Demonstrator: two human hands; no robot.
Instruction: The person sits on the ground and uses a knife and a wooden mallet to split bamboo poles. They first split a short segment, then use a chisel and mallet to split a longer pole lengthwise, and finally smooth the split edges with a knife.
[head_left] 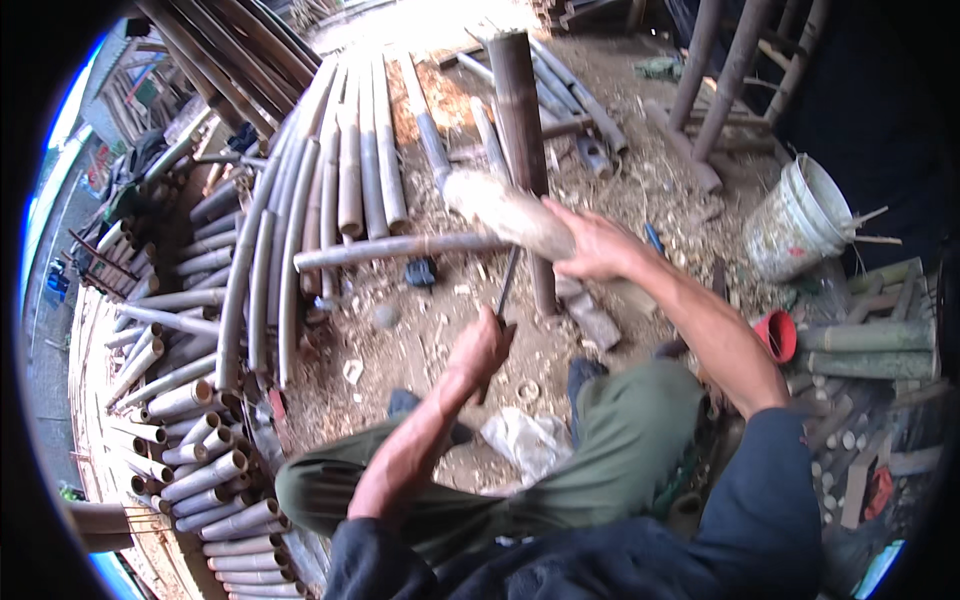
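Observation:
My left hand (476, 352) is closed round the handle of a chisel-like tool with a thin dark blade (508, 285). Its blade points up and away from me, toward a thick brown bamboo post (519, 115). Whether the tip touches the bamboo, I cannot tell. My right hand (597, 243) grips the near end of a pale, thick wooden club (505, 212), smeared by motion. The club crosses in front of the upright bamboo and hides part of it. From the left, a bamboo pole (400, 248) runs level up to the post.
Long bamboo poles (350, 170) lie in rows ahead left, with stacked cut lengths (215, 480) nearer. At right stand a white bucket (795, 220), a red cup-like container (776, 336) and green bamboo pieces (870, 345). Shavings and a white plastic bag (527, 440) lie on the ground.

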